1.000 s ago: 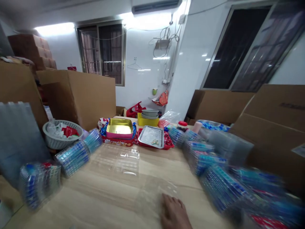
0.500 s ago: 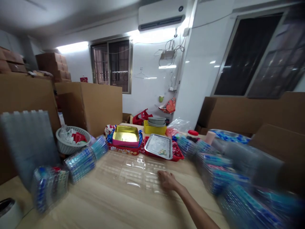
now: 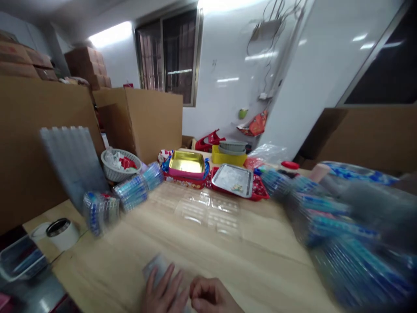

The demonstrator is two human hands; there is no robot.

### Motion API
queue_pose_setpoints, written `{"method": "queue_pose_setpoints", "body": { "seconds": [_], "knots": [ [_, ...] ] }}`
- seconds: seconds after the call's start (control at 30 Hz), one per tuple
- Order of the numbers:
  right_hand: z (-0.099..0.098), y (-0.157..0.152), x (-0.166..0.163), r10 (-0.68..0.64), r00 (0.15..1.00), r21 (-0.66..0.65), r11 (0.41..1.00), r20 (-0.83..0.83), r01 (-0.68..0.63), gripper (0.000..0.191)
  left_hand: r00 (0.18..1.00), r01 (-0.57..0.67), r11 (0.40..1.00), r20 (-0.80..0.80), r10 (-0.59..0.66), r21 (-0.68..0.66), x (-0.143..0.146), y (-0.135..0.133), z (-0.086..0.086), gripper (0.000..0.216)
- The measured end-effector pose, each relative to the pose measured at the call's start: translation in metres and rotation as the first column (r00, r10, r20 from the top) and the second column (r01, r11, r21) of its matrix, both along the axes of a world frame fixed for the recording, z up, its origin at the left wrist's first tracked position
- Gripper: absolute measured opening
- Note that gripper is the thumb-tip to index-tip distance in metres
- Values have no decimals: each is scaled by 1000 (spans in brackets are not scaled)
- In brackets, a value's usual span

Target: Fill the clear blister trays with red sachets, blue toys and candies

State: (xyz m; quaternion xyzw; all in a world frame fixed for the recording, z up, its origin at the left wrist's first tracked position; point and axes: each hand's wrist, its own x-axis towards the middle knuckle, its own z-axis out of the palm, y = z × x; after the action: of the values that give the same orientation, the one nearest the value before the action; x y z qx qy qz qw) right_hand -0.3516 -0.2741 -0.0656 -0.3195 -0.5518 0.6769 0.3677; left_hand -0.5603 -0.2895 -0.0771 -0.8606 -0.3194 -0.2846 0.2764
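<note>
Both of my hands are at the near edge of the wooden table [image 3: 254,261]. My left hand [image 3: 163,290] has its fingers stretched together over a small flat grey piece [image 3: 153,265] and seems to hold it. My right hand [image 3: 211,298] is right beside it, its fingers curled into a loose fist; whatever is inside is hidden. Clear plastic trays [image 3: 208,208] lie flat on the table farther out, beyond both hands. The picture is smeared by motion.
Stacks of blue packs lie on the left [image 3: 133,191] and crowd the right side [image 3: 342,230]. A white basket [image 3: 119,164], a gold tin [image 3: 187,161] and a silver tray [image 3: 233,179] stand at the far end. Cardboard boxes [image 3: 143,117] wall the table. A white roll [image 3: 61,230] sits at the left corner.
My right hand has drawn back from the clear trays to the near edge and curled. My left hand has come into view with the grey piece. The view has swung left and down.
</note>
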Motion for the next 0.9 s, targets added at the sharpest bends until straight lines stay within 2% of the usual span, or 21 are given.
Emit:
{"method": "queue_pose_setpoints", "body": {
  "seconds": [0.1, 0.23, 0.37, 0.47, 0.53, 0.63, 0.8, 0.83, 0.9],
  "knots": [
    [3, -25, -5, -74, 992, -99, 993, -103, 64, 37, 998, 68, 998, -15, -68, 3, 6, 1, -2, 36],
    [0, -36, -1, -165, 970, -226, 966, -181, 122, 35, 994, 111, 989, -1, -112, -101, 14, -6, 6, 38],
    [6, -46, -1, -271, 940, -346, 919, -206, 189, 31, 989, 141, 950, -7, -149, -279, 18, -17, 19, 64],
    [16, -52, -3, -347, 915, -390, 887, -205, 249, 28, 989, 135, 924, 0, -145, -358, 21, -21, 26, 74],
    [18, -54, -4, -408, 897, -376, 868, -169, 324, 27, 989, 143, 919, 16, -147, -367, 23, -22, 28, 75],
    [11, -51, 2, -526, 847, -314, 820, -83, 479, 27, 984, 174, 918, 35, -173, -356, 25, -21, 28, 72],
    [-16, -38, 46, -663, 745, -179, 727, 67, 663, 28, 982, 188, 904, 47, -184, -384, 27, -21, 29, 72],
    [-20, -36, 58, -696, 707, -130, 695, 128, 707, 28, 983, 179, 899, 47, -175, -399, 28, -22, 30, 73],
    [-22, -35, 78, -792, 554, 36, 581, 255, 813, 29, 986, 162, 891, 49, -156, -425, 29, -24, 32, 76]
  ]
}}
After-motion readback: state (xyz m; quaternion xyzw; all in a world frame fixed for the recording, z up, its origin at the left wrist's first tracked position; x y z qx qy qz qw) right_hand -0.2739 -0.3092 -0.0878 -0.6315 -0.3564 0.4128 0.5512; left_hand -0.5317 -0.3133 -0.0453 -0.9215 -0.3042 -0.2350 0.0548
